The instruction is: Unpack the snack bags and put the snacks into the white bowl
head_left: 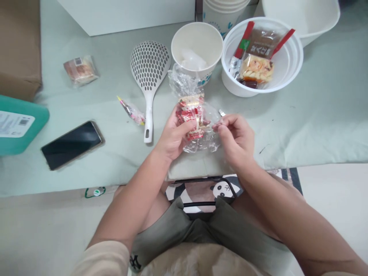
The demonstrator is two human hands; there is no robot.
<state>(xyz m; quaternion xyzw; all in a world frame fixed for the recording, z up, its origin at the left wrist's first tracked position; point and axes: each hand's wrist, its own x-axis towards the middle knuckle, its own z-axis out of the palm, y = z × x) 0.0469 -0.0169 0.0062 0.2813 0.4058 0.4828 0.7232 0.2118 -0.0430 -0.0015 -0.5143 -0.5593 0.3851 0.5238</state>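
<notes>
My left hand (176, 135) is closed around a clear plastic bag (185, 82) with red and gold snack packets (192, 119) inside, its thumb across the packets. At the bag's right side, the fingers of my right hand (237, 140) pinch the loose clear film. Just behind the bag stands a paper cup (198, 38) with crumpled clear plastic in it. To the right of the cup, a white plastic bowl (291, 69) holds several wrapped snacks, among them a brown packet (263, 44). A small metallic tip shows beyond my right fingers; I cannot make out what it belongs to.
Left of my hands lie a white slotted skimmer (149, 69), a small wrapped item (130, 110), a packaged snack (81, 71) and a phone (73, 145). A green container (23, 124) stands at the left edge. Stacked paper cups (224, 15) and a white box (129, 15) are at the back.
</notes>
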